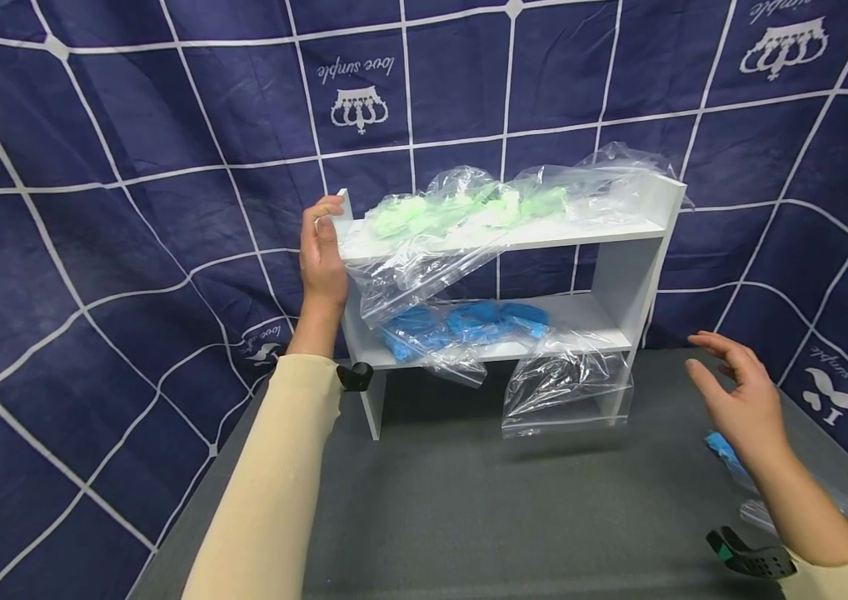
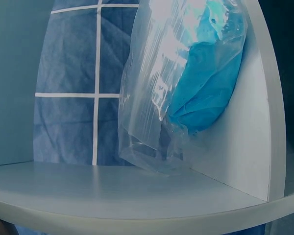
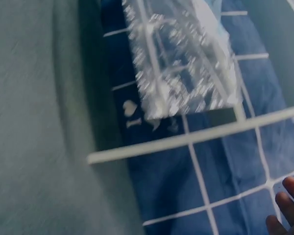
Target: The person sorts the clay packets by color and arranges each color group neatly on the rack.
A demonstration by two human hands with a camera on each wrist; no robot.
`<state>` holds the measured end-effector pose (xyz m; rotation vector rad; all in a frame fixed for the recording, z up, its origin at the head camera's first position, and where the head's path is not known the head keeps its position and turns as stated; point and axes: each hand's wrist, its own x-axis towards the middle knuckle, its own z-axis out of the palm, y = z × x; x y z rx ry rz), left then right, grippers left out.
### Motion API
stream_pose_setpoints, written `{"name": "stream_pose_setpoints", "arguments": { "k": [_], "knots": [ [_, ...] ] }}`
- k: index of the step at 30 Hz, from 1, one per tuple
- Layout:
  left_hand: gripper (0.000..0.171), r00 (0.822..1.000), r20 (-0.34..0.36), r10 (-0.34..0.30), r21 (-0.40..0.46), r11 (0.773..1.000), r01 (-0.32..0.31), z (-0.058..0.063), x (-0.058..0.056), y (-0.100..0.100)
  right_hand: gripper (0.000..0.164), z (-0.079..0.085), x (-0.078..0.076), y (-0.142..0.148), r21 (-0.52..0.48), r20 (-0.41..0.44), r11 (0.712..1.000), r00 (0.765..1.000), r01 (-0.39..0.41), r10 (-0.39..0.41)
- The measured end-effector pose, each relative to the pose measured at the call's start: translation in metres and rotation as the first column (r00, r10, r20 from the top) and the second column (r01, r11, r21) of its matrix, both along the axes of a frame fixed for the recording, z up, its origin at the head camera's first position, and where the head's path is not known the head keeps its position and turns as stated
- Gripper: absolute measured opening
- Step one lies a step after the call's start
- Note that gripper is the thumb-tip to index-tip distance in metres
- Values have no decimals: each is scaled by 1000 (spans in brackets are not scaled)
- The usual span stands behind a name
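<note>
A white two-tier shelf [image 1: 625,271] stands on the dark grey table. At its upper left, my left hand [image 1: 325,262] holds the side panel, with the thumb in front and the fingers reaching over the panel's edge. Clear plastic bags with pale green contents [image 1: 461,210] lie along the top board. On the lower board are clear bags with blue contents [image 1: 480,321], and an empty-looking bag end [image 1: 566,392] droops over the front. My right hand [image 1: 745,404] hovers to the right of the shelf, fingers relaxed and apart, holding nothing. Its fingertips [image 3: 289,208] show in the right wrist view.
Another clear bag with something blue [image 1: 724,448] lies on the table [image 1: 514,508] at the right, partly behind my right forearm. A navy cloth [image 1: 244,108] with white grid lines hangs behind and on both sides.
</note>
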<state>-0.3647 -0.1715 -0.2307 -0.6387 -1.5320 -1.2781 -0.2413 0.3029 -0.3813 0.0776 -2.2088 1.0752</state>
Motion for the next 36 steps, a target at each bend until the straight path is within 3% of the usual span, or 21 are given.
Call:
{"name": "stream_pose_setpoints", "arguments": {
  "k": [6, 9, 14, 18, 23, 28, 32, 36],
  "knots": [
    [58, 999, 18, 26, -26, 999, -26, -2, -3, -4, 41, -18, 3, 23, 109, 88, 993, 995, 40, -50],
    [64, 1000, 12, 26, -32, 999, -26, -3, -3, -4, 44, -28, 4, 36, 183, 144, 983, 989, 1, -28],
    [61, 999, 19, 32, -33, 999, -31, -4, -4, -5, 61, -48, 4, 58, 313, 243, 947, 970, -67, -12],
    [49, 999, 21, 36, -28, 999, -35, -3, -3, -3, 74, -62, 5, 72, 383, 274, 921, 961, -73, -38],
    [34, 1000, 21, 21, -12, 1000, -21, 4, 11, 4, 79, -73, 4, 86, 390, 308, 919, 948, -48, -81],
    [36, 999, 33, 7, -15, 1000, -6, 11, 31, 12, 82, -83, 5, 97, 380, 372, 924, 921, -41, -112],
    [41, 999, 31, 9, -16, 1000, -8, 12, 34, 13, 91, -89, 3, 105, 375, 453, 925, 882, -57, -129],
    [34, 999, 38, 14, -17, 1000, -14, 12, 34, 13, 100, -95, 2, 109, 365, 510, 928, 850, -71, -135]
  ]
}}
